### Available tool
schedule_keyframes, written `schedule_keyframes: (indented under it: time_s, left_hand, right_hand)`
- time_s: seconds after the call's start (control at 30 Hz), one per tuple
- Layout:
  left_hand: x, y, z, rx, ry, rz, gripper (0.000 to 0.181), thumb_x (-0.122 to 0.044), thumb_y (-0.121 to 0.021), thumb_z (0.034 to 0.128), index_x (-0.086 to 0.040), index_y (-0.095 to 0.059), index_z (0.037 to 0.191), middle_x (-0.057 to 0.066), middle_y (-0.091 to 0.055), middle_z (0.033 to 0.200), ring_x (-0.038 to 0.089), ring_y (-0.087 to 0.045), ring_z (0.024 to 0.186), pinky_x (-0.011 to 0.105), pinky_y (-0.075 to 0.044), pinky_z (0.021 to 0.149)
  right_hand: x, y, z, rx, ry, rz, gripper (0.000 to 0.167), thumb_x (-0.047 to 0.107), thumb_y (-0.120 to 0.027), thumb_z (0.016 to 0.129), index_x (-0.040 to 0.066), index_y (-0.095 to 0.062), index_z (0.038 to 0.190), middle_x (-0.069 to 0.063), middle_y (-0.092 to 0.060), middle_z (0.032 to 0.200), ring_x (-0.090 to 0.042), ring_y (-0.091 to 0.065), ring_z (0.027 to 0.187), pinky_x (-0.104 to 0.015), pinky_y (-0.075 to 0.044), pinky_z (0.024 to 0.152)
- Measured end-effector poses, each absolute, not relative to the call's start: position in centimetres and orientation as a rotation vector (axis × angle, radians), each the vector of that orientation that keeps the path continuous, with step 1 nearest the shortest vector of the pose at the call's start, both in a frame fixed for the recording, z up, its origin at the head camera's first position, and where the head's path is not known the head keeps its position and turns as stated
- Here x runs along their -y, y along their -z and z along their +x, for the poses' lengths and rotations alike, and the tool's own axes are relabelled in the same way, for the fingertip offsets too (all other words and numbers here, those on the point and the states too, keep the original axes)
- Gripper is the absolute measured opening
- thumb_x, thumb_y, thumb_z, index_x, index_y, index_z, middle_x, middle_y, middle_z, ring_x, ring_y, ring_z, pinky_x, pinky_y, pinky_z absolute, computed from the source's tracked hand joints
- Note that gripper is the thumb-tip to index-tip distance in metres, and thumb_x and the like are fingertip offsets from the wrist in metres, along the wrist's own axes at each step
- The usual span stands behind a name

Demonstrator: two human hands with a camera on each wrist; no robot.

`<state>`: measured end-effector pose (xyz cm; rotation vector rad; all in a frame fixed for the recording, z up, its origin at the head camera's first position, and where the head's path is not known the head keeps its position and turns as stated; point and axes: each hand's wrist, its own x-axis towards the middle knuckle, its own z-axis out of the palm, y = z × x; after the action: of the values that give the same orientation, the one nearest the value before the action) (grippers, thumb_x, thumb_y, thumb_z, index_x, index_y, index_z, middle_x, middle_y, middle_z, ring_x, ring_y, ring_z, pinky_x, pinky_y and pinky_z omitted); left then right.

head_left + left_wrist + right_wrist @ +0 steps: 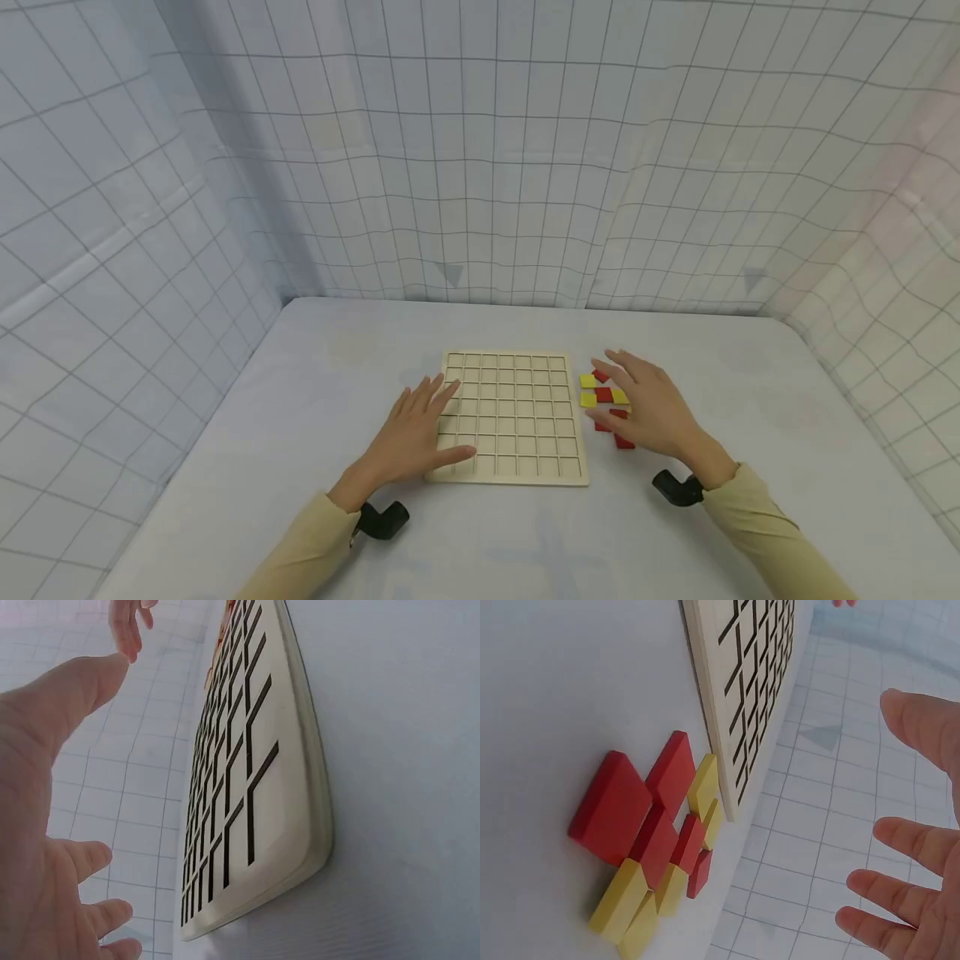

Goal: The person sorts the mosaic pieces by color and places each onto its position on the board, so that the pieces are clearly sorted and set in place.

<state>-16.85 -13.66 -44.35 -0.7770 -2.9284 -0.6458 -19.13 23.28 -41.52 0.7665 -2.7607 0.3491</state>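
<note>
Red and yellow tiles [604,395] sat beside the board [507,426], left hand [411,437] over its edge, right hand [652,407] over them, fingers kinda spread open.

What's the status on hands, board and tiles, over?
Left hand empty, raised near left edge of grid board. Right hand empty, raised near red and yellow tiles. Visible squares bare; no obstruction seen.

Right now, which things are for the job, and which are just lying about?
Probably for the job:
- pale grid board
- red tiles
- yellow tiles
- left hand
- right hand

Just there, nothing loose:
- white table
- checked sheet
- black wrist pieces
</note>
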Motion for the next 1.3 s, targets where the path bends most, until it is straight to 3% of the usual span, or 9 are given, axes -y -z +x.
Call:
schedule_keyframes:
  time_s: [0.2,0.43,0.87,1.3]
  left_hand:
    - [14.1,45.1,-16.4,2.963,0.814,-0.716,0.1,-0.068,-0.058,0.0803,-0.009,-0.021,0.152,0.017,-0.018,0.155,0.036,-0.012,0.141,0.053,-0.007,0.111]
    - [14.2,45.8,-16.2,2.996,0.964,-0.645,0.101,-0.066,-0.059,0.0806,-0.01,-0.017,0.153,0.015,-0.015,0.155,0.034,-0.009,0.142,0.05,-0.007,0.112]
    - [14.5,47.2,-16.1,3.01,0.928,-0.634,0.106,-0.066,-0.062,0.0786,-0.005,-0.015,0.152,0.016,-0.015,0.155,0.032,-0.005,0.142,0.048,-0.002,0.112]
    - [14.7,47.8,-16.1,2.977,0.967,-0.626,0.098,-0.062,-0.063,0.08,-0.005,-0.025,0.15,0.015,-0.019,0.155,0.03,-0.006,0.143,0.049,-0.003,0.112]
  right_hand:
    - [-23.8,42.5,-19.8,2.677,-0.448,0.776,0.059,0.036,-0.079,0.077,0.007,-0.06,0.125,-0.012,-0.056,0.124,-0.032,-0.051,0.113,-0.052,-0.043,0.089]
    - [-23.7,43.2,-20.3,2.668,-0.49,0.755,0.047,0.031,-0.081,0.076,0.004,-0.067,0.113,-0.01,-0.062,0.105,-0.027,-0.055,0.097,-0.043,-0.051,0.076]
    - [-23.0,44.6,-21.0,2.807,-0.561,0.619,0.036,0.028,-0.082,0.075,0.006,-0.072,0.102,-0.004,-0.058,0.088,-0.019,-0.05,0.08,-0.03,-0.048,0.061]
    - [-22.6,44.8,-21.3,2.892,-0.581,0.572,0.038,0.032,-0.08,0.077,0.007,-0.072,0.103,-0.003,-0.058,0.089,-0.019,-0.052,0.08,-0.03,-0.046,0.062]
